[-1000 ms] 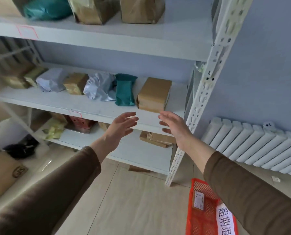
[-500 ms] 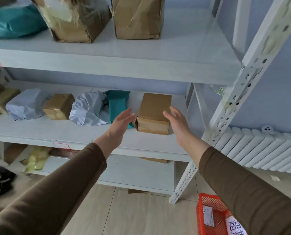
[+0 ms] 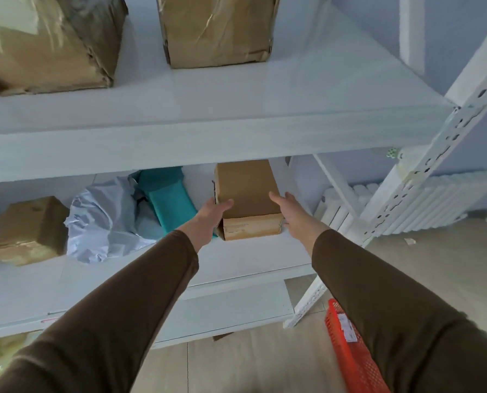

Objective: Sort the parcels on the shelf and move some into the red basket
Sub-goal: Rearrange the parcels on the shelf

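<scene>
both arms reach forward and away from the camera, nearly straight, in brown sleeves that end at the wrists. the left hand (image 3: 211, 215) is seen from its back, fingers extended and close together, thumb raised toward the right. the right hand (image 3: 289, 211) mirrors it, fingers straight and pointing forward, thumb lifted toward the left. the two palms face each other across a gap, level with one another. the fingers of both are relaxed and uncurled; whether either palm touches anything cannot be told. the forearms converge slightly toward the hands.
</scene>
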Tool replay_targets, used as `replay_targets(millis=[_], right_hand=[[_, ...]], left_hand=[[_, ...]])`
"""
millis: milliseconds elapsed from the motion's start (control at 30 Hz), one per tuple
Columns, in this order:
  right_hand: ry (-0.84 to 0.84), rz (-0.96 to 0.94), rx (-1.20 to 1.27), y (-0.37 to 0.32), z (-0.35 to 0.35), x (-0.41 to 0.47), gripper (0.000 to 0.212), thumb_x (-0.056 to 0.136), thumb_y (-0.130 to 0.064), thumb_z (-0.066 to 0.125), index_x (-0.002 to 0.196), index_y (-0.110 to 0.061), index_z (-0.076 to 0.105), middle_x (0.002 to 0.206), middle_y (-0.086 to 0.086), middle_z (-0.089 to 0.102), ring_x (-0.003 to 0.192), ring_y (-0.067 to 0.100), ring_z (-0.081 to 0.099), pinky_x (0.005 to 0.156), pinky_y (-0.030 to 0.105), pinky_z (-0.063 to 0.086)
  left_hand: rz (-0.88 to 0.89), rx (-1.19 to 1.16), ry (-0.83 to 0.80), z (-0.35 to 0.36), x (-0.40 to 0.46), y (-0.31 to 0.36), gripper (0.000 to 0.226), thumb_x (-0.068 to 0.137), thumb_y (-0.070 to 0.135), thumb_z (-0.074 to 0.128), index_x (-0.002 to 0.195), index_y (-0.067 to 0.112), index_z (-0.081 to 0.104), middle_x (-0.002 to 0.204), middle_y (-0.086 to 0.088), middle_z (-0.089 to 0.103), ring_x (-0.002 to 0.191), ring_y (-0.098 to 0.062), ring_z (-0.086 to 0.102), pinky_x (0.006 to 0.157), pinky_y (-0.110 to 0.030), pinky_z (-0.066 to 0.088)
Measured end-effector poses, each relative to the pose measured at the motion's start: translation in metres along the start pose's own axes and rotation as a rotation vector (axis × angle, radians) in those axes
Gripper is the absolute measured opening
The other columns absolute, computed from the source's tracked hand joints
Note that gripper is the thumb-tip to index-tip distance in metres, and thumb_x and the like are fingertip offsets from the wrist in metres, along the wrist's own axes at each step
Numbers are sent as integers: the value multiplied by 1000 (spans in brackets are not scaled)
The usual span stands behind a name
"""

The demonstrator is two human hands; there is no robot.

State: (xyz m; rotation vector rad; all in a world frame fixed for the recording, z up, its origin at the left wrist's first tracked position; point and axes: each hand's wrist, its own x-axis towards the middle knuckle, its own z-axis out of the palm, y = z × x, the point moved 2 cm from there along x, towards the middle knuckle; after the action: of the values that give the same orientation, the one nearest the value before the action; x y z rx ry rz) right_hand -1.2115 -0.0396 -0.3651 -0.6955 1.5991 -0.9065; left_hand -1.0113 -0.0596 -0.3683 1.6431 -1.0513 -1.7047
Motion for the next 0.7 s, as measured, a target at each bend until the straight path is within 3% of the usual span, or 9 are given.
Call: replay_targets(millis=[100, 267, 367, 567, 700], right_hand=[[44, 40, 14, 6, 10, 0, 85, 98, -55, 60, 165, -23, 18, 171, 2, 21, 157, 26, 23, 126, 49, 24], [81, 35, 57, 9, 21, -15, 60, 103, -41, 59, 155, -20, 39, 158, -1, 42, 149, 20, 34, 124, 42, 28], [131, -26, 74, 8, 20, -33, 48, 105, -34, 56, 150, -22, 45, 136, -7, 51, 137, 17, 43, 118, 40, 32], [142, -182, 109, 15, 4, -81, 47, 100, -43, 62, 143, -26, 50, 133, -8, 58, 127, 17, 51, 104, 41, 35], [104, -246, 188, 35, -11, -126, 44, 92, -55, 66, 129, -32, 55, 132, -7, 65, 127, 21, 58, 113, 51, 40]], left_hand=[[-8, -42, -103, -5, 19, -9, 49, 102, 31, 64, 147, 21, 49, 145, -6, 60, 131, -31, 56, 118, -52, 40], [9, -99, -163, -3, 21, -11, 46, 105, 25, 60, 149, 22, 49, 144, 0, 59, 134, -24, 54, 118, -41, 39], [52, -101, -205, -2, 11, -7, 46, 107, 24, 58, 151, 21, 46, 145, 3, 57, 134, -22, 52, 113, -34, 38], [110, -129, -211, -9, -35, -5, 51, 104, 30, 62, 151, 21, 45, 145, 0, 59, 136, -25, 53, 124, -46, 33], [179, -137, -163, -11, -98, -19, 59, 99, 47, 64, 149, 24, 42, 137, 6, 58, 138, -25, 48, 126, -50, 23]])
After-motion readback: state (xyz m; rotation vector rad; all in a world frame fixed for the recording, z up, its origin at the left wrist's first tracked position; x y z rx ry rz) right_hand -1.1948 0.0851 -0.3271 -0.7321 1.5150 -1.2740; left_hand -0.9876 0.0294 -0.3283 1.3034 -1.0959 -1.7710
